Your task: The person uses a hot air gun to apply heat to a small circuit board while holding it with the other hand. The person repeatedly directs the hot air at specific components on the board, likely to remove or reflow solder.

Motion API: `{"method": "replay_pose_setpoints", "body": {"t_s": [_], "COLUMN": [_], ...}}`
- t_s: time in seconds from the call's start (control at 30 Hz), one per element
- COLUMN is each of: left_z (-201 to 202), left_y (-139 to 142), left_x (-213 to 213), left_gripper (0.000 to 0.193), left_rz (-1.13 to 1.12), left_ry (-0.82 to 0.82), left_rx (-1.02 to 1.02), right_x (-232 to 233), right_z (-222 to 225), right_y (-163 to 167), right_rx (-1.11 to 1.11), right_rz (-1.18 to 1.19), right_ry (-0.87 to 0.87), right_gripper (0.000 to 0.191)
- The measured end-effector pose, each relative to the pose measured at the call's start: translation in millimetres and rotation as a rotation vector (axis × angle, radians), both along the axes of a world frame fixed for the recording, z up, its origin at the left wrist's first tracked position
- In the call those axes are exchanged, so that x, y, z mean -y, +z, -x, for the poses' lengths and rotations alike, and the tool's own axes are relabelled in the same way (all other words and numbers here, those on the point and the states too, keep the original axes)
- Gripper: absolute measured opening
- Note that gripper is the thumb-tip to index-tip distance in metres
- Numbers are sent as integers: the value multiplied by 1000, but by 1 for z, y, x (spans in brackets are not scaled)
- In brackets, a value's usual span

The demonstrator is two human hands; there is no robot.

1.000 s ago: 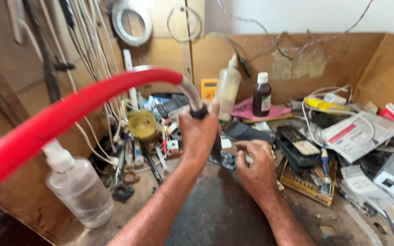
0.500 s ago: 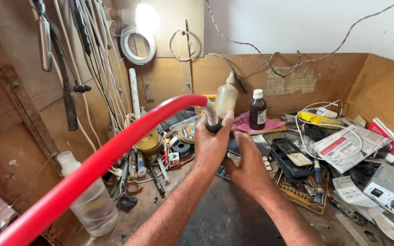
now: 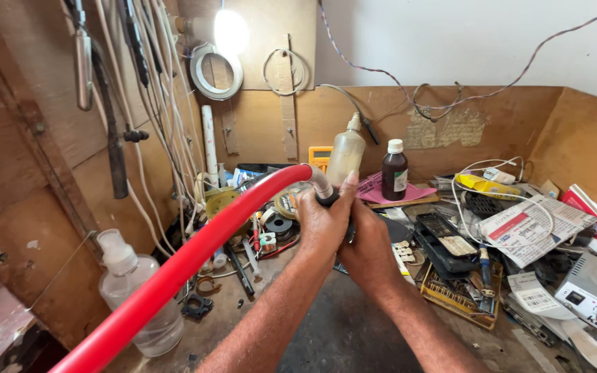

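Your left hand (image 3: 320, 220) is clenched round the grey fitting (image 3: 323, 188) at the end of the red hose (image 3: 195, 259); your right hand (image 3: 367, 245) is wrapped against it just below, grasping what looks like the same dark end piece, hard to tell. Hose end sits raised in front of the brown bottle (image 3: 394, 170), above the cluttered counter (image 3: 343, 331). Fitting is seated on the hose; any fastening looks unfinished

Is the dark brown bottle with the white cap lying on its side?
No, the dark brown bottle stands upright on the bench, its white cap on top, beside the pale plastic bottle.
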State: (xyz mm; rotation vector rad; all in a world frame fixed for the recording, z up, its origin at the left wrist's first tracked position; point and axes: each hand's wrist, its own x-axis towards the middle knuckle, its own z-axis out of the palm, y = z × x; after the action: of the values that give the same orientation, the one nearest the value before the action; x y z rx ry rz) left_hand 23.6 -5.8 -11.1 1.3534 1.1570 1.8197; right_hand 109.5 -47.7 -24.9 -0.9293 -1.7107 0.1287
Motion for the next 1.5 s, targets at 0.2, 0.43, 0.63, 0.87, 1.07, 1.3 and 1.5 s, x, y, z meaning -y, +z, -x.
{"method": "replay_pose_setpoints", "body": {"t_s": [0.2, 0.43, 0.63, 0.87, 1.07, 1.3, 1.5], "left_z": [5, 47, 71, 70, 70, 68, 68], "left_y": [13, -22, -78, -94, -99, -99, -100], "left_x": [14, 5, 6, -8, -5, 15, 27], "left_gripper": [51, 100, 70, 66, 57, 56, 72], "left_rz": [131, -35, -174, -95, -73, -10, 2], "left_ry": [-272, -458, -303, -270, -239, -20, -64], "left_rx": [99, -296, -567, -1090, -1077, -922, -711], "right_x": [-3, -1, -16, -40, -49, -42, -43], "right_z": [-5, -24, -42, -54, -51, -36, -23], "right_y": [6, 19, 21, 14, 9, 14, 15], "right_rx": [70, 78, 49, -179, -304, -317, -357], "right_rz": [-38, 71, -108, 79, 143, 92, 97], "right_ry": [-115, -143, -93, 47, 158, 162, 197], "right_gripper": [30, 31, 25, 28, 25, 22, 23]}}
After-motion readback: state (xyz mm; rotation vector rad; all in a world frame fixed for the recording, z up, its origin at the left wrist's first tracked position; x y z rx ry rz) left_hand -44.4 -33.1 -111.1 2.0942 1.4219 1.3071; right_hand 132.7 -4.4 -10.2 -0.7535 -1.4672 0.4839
